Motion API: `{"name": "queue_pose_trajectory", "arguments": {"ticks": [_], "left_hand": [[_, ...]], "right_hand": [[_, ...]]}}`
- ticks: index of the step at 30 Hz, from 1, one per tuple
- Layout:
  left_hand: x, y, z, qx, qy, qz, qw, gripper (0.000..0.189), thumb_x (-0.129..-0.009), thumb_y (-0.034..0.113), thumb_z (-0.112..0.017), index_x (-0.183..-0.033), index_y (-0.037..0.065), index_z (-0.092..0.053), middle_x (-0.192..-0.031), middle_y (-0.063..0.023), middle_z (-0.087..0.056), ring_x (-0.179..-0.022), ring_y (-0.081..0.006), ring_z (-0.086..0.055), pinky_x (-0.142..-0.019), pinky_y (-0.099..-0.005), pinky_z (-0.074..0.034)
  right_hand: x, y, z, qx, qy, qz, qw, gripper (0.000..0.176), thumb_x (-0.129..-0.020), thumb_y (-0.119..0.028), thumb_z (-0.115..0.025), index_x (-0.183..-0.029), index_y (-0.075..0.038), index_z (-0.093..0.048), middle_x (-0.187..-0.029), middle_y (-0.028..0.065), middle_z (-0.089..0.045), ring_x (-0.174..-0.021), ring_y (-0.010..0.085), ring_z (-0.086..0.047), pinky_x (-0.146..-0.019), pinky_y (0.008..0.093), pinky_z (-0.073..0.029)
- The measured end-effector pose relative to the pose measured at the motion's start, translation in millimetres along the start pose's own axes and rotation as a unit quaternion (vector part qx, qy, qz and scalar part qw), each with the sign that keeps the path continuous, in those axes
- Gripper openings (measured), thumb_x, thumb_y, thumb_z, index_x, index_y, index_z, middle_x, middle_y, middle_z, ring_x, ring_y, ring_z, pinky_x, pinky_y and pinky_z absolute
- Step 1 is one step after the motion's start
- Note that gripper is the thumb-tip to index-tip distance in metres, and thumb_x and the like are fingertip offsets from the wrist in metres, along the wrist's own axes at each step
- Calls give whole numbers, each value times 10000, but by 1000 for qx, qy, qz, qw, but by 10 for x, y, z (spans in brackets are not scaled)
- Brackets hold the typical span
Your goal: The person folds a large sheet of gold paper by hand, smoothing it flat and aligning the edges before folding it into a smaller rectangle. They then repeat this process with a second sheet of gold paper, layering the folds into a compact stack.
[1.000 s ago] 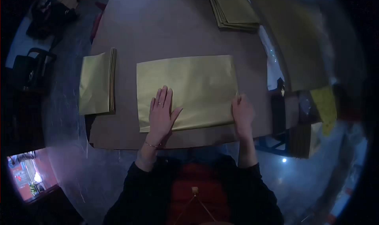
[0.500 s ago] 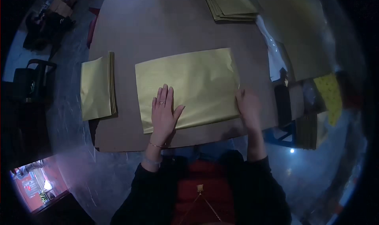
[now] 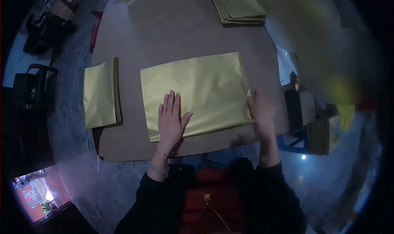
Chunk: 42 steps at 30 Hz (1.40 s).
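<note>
A folded sheet of gold paper (image 3: 205, 86) lies on the brown table, creased along its right edge, where a small bit stands up. My left hand (image 3: 170, 121) rests flat on its lower left part, fingers stretched out, a ring on one finger. At the paper's right edge is my right hand (image 3: 263, 111), its fingers curled in and slightly blurred. The thumb side touches the edge there; the exact grip is partly hidden.
To the left lies a stack of folded gold paper (image 3: 100, 95). Another gold stack (image 3: 238, 6) sits at the back right. The brown table (image 3: 176, 33) has a rounded front edge. Beyond its right side are white plastic (image 3: 286, 63) and a blue stool (image 3: 296, 140).
My right hand has shifted slightly right along the paper's edge, and a small bit of edge now stands up. My left hand stays flat. Gold paper appears at the top left; a gold sheet moves at right.
</note>
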<state>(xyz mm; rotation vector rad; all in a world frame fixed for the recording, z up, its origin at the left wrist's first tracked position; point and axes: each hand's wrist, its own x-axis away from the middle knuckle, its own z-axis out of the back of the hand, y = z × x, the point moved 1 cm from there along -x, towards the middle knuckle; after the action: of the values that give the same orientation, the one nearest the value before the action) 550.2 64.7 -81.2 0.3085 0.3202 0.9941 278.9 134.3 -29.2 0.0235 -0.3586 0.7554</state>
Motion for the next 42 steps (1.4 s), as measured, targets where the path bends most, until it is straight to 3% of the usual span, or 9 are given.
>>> {"name": "queue_pose_trajectory", "arguments": {"ticks": [1, 3, 6, 11, 16, 20, 26, 31, 42], "left_hand": [[1, -13, -11, -4, 1, -4, 1000, 685, -865, 420, -569, -1404, 64, -343, -1482, -127, -285, -1369, -308, -258, -1089, -471, -228], [4, -12, -10, -4, 2, -9, 1000, 689, -867, 424, -561, -1404, 54, -338, -1481, -133, -283, -1367, -313, -258, -1089, -474, -228], [3, -14, -17, -6, 1, -6, 1000, 694, -858, 408, -578, -1401, 50, -339, -1477, -139, -286, -1363, -318, -264, -1086, -476, -234], [3, 6, 0, -5, -3, -3, 1000, 703, -846, 392, -596, -1401, 48, -334, -1476, -142, -287, -1358, -328, -271, -1079, -488, -241], [1, -7, -12, -2, 4, -13, 1000, 690, -855, 364, -612, -1399, 42, -335, -1472, -150, -294, -1350, -344, -283, -1066, -498, -253], [12, 0, 1, -6, 8, -7, 1000, 689, -855, 411, -581, -1399, 62, -343, -1481, -123, -285, -1360, -306, -276, -1077, -476, -254], [-10, -8, -11, -17, 4, -6, 1000, 682, -862, 420, -569, -1398, 62, -347, -1473, -127, -300, -1358, -308, -280, -1075, -479, -256], [5, -5, -13, -13, 11, -11, 1000, 676, -863, 414, -570, -1397, 62, -349, -1470, -129, -304, -1354, -312, -285, -1074, -478, -256], [1, -9, -12, -24, 3, -9, 1000, 679, -869, 447, -545, -1393, 59, -354, -1473, -131, -297, -1347, -326, -293, -1071, -484, -257]], "right_hand": [[-11, -27, -35, 0, 3, -2, 1000, 316, -840, -289, -559, -1079, -84, -553, -1017, 172, -626, -906, 359, -614, -763, 473, -484], [-36, -136, -115, -17, 161, 150, 975, 298, -825, -212, -571, -1089, -76, -555, -1145, 160, -575, -995, 328, -581, -796, 458, -479], [-67, -563, -223, -72, 209, 377, 900, 357, -851, -210, -555, -1178, -70, -523, -1332, 106, -454, -1209, 266, -470, -1001, 423, -373], [-13, -992, -557, -9, 135, 527, 839, 502, -952, -330, -434, -1386, -93, -347, -1497, 66, -261, -1369, 239, -272, -1106, 472, -227], [-169, -883, -610, 10, 118, 466, 877, 522, -966, -358, -389, -1424, -122, -304, -1502, 55, -249, -1384, 225, -238, -1120, 467, -198], [-432, -627, -620, -2, 180, 413, 893, 530, -967, -366, -388, -1413, -89, -313, -1483, 64, -287, -1374, 225, -259, -1117, 431, -219], [-713, -354, -539, -23, 211, 325, 921, 516, -960, -323, -398, -1395, -52, -341, -1459, 110, -328, -1357, 256, -293, -1108, 473, -219], [-717, -370, -564, -21, 259, 322, 911, 483, -960, -333, -396, -1368, -76, -382, -1439, 86, -362, -1329, 234, -352, -1093, 523, -224], [-794, -333, -530, 2, 232, 309, 922, 575, -937, -438, -396, -1410, -114, -350, -1457, 43, -355, -1340, 203, -331, -1123, 492, -165]]}}
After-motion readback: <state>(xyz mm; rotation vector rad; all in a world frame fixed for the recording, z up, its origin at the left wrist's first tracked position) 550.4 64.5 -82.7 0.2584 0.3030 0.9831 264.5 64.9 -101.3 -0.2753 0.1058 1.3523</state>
